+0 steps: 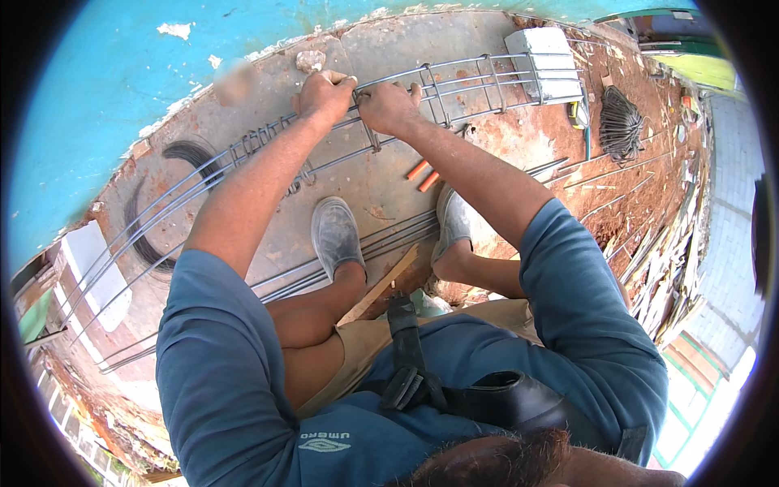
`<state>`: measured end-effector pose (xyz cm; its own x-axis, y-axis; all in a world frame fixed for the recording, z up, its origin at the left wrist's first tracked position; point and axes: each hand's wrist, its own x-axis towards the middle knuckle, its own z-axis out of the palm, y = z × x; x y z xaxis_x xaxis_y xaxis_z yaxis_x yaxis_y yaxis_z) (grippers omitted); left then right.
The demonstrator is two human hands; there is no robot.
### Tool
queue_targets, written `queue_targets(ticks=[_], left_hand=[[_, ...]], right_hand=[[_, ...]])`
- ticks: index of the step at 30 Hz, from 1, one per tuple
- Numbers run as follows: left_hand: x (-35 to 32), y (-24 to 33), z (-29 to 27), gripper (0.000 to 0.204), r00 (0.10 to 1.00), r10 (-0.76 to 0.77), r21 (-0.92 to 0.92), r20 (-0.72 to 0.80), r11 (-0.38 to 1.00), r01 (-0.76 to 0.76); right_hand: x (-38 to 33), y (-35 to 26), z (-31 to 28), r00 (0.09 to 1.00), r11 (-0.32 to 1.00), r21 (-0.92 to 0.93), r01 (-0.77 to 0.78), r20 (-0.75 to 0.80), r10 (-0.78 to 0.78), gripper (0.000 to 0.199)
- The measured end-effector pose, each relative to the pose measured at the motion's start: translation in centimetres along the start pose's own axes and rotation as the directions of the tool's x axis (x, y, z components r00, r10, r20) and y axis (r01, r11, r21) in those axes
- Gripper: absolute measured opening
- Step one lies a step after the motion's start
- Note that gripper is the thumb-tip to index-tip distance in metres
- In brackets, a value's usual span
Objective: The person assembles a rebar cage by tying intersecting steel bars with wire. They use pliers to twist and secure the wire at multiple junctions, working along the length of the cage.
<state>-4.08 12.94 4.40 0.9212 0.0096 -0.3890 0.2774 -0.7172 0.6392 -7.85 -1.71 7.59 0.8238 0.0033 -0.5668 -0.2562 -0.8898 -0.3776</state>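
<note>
A long rebar cage (454, 84) of thin steel bars with square stirrups stretches across the upper middle, raised off the floor. My left hand (324, 96) is closed on the cage, fingertips at its far bars beside a stirrup. Just to the right, my right hand (391, 107) curls round the bars with its thumb raised; the two hands nearly meet. Exactly what the fingertips pinch is hidden. Several stirrups (258, 140) are bunched along the bars left of my hands. Below the cage lie pincers with orange handles (423, 175).
A white block (542, 65) props the cage's right end; another pale block (96, 272) is at the left. Black wire coils (195, 158) lie left, a dark wire bundle (621, 123) right. Loose bars (389, 235) run by my shoes. A turquoise wall (105, 105) borders the far side.
</note>
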Motion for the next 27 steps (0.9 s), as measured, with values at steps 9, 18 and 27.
queue_targets(ticks=[9, 18, 27], left_hand=[[-0.3, 0.1, 0.0, 0.033, 0.999, 0.046, 0.005, 0.011, 0.999, -0.046], [-0.4, -0.7, 0.2, 0.032, 0.99, 0.139, 0.058, -0.036, 0.989, -0.137], [-2.0, -0.3, -1.3, 0.039, 0.978, 0.206, 0.033, 0.02, 0.978, -0.207]], right_hand=[[3.4, 2.0, 0.8, 1.0, 0.993, 0.119, -0.025, 0.006, 0.025, 0.033], [1.4, 2.2, -3.3, 0.966, 0.972, -0.061, 0.227, -0.113, -0.232, 0.028], [5.5, 0.2, -5.9, 0.726, 0.658, -0.483, 0.578, -0.063, -0.685, 0.023]])
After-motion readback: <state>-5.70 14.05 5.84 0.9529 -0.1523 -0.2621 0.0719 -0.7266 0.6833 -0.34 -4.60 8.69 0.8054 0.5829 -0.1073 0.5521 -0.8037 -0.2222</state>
